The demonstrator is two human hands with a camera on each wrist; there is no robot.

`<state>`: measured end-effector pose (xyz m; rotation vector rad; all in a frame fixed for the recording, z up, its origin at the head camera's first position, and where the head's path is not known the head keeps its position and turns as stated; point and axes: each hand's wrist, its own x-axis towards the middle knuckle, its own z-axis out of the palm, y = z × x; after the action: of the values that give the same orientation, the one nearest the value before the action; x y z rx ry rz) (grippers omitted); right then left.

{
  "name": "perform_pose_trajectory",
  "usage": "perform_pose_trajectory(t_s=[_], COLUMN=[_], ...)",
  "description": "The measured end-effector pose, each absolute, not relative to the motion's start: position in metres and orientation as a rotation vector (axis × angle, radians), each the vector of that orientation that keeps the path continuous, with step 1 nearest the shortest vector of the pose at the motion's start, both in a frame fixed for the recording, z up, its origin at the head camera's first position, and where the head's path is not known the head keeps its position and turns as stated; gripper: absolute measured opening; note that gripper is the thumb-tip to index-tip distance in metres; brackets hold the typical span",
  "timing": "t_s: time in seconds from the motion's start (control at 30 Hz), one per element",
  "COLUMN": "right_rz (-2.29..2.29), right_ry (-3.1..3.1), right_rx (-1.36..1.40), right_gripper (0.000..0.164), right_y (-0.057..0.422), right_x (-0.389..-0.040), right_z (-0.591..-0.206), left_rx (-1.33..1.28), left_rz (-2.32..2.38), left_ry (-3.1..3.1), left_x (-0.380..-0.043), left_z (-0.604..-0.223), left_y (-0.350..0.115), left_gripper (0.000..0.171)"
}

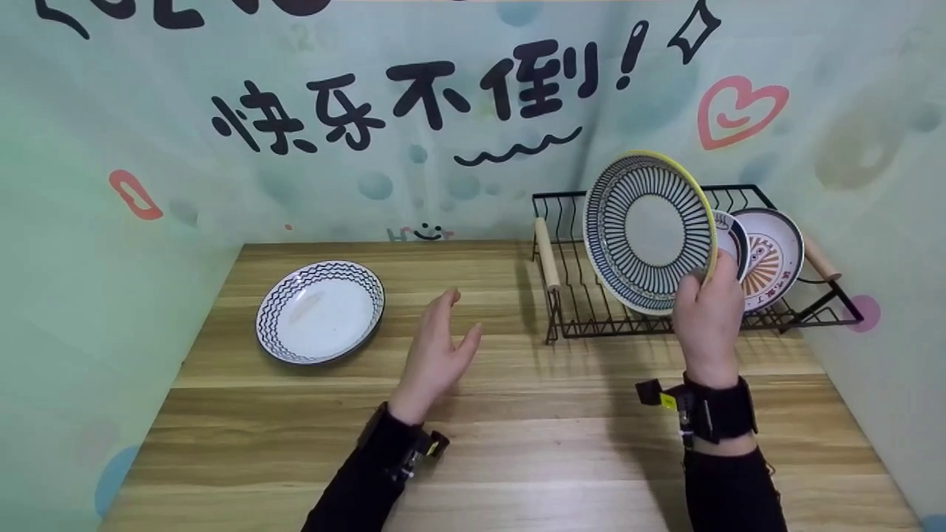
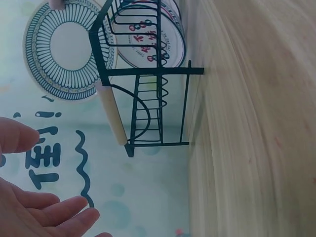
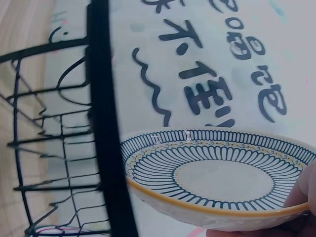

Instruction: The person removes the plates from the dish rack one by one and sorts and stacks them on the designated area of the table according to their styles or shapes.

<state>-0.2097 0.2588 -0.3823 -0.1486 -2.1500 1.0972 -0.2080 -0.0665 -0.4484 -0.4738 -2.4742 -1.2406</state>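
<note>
My right hand (image 1: pixel 711 318) pinches the lower right rim of a patterned plate (image 1: pixel 654 229) with a yellow edge and dark radiating stripes. The plate is tilted up over the black wire dish rack (image 1: pixel 584 325), its face toward me. In the right wrist view the plate (image 3: pixel 224 180) appears beside the rack's bars, thumb on its inner side. Behind it, two more plates stand in the rack, the outer one a white plate (image 1: pixel 776 255) with an orange print. My left hand (image 1: pixel 436 358) hovers over the table with fingers extended and holds nothing.
A white plate (image 1: pixel 321 314) with a dark wavy rim lies on the left of the wooden table (image 1: pixel 517 458). The rack has wooden handles (image 1: pixel 547 255) at both ends. A printed backdrop (image 1: pixel 473 185) rises behind the table and along both sides.
</note>
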Motion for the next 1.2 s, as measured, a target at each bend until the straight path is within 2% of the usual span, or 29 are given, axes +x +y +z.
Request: perform_pose_trajectory(t_s=[0.43, 1.2], right_rz=[1.239, 1.327], right_ry=[-2.082, -2.083], right_rx=[-0.048, 0.092], right_gripper=[0.045, 0.040], right_y=[0.250, 0.236], right_x=[-0.196, -0.192], right_z=[-0.380, -0.383], left_rx=[-0.469, -0.492], left_rz=[-1.269, -1.393], left_ry=[-2.474, -2.424], left_x=[-0.209, -0.210], left_z=[-0.444, -0.435], left_y=[-0.061, -0.050], left_gripper=[0.064, 0.061])
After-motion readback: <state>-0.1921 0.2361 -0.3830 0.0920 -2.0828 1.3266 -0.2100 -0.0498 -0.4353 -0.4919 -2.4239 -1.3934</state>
